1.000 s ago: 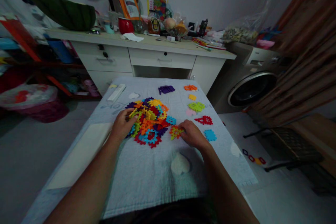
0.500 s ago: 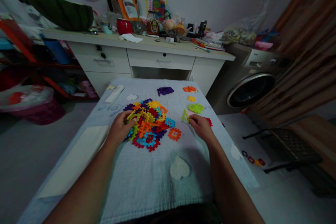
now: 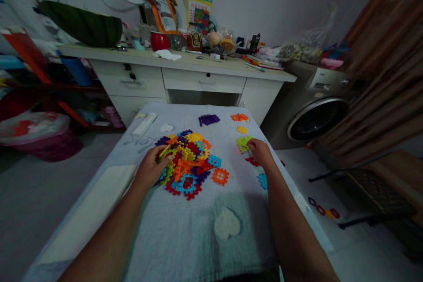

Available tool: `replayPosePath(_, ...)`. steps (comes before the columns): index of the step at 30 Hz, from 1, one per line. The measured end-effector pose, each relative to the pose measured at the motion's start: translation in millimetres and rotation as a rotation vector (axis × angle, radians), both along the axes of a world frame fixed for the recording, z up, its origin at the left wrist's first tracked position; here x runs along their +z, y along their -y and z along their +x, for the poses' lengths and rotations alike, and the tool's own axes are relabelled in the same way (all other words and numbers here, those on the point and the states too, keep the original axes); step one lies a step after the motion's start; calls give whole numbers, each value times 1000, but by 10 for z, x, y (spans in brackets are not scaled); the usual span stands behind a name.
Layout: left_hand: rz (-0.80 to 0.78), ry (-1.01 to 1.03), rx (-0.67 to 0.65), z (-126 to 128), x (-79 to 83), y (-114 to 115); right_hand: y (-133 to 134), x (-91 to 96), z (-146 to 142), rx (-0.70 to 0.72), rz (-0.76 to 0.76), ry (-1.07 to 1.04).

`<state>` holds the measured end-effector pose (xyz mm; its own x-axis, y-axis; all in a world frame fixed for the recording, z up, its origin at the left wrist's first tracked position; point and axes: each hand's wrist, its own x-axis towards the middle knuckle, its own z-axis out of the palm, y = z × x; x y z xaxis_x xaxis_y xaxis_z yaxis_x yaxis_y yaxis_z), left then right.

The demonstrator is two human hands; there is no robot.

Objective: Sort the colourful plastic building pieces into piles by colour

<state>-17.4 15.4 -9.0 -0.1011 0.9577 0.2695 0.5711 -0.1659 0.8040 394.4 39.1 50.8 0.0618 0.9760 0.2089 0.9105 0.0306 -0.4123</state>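
Observation:
A heap of coloured interlocking plastic pieces [image 3: 187, 158] lies in the middle of a pale blue cloth [image 3: 185, 238] on a table. My left hand [image 3: 150, 169] rests on the heap's left edge, fingers curled onto yellow-green pieces. My right hand [image 3: 261, 152] is further right and back, its fingertips pinched on a green piece at the green stack [image 3: 243, 143]. Small sorted groups lie beyond: purple [image 3: 209, 119], orange [image 3: 239, 117], yellow [image 3: 242, 129]. My right hand and forearm partly hide a red group [image 3: 251, 161] and a blue piece [image 3: 262, 180]. A loose orange piece [image 3: 220, 176] lies beside the heap.
A white remote-like bar [image 3: 144, 124] lies at the cloth's far left. Beyond the table stands a cluttered white desk [image 3: 205, 81], with a washing machine [image 3: 317, 112] to its right. A few pieces [image 3: 322, 209] lie on the floor beside a dark chair frame [image 3: 370, 189].
My right hand took a green piece from beside the heap, leaving the orange one, and moved right and away to the green stack. The left hand stayed on the heap.

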Motion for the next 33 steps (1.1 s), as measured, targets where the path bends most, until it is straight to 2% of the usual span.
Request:
replayPosePath(5,-6,-7,-3,-8,-10,-3,26,-132,-41,-144,127,23)
replayPosePath(8,-8,-15,-1,-5,-5,-2,47,-153,-43,-152,157,18)
replayPosePath(15,-24,9,1,34,70,35,101,-183,-142,45,-15,123)
replayPosePath(19,-28,28,9,59,109,54,145,-129,-285,147,45,54)
replayPosePath(22,-32,32,20,75,134,65,224,-71,-483,337,95,-37)
replayPosePath(24,-32,30,21,81,144,71,288,-49,-639,501,58,-80)
replayPosePath(26,-32,27,15,84,146,75,339,-51,-777,604,3,-88)
replayPosePath(30,-27,18,5,74,127,64,370,-106,-909,614,-45,-68)
replayPosePath(33,-17,4,3,59,105,44,350,-134,-896,566,-10,-87)
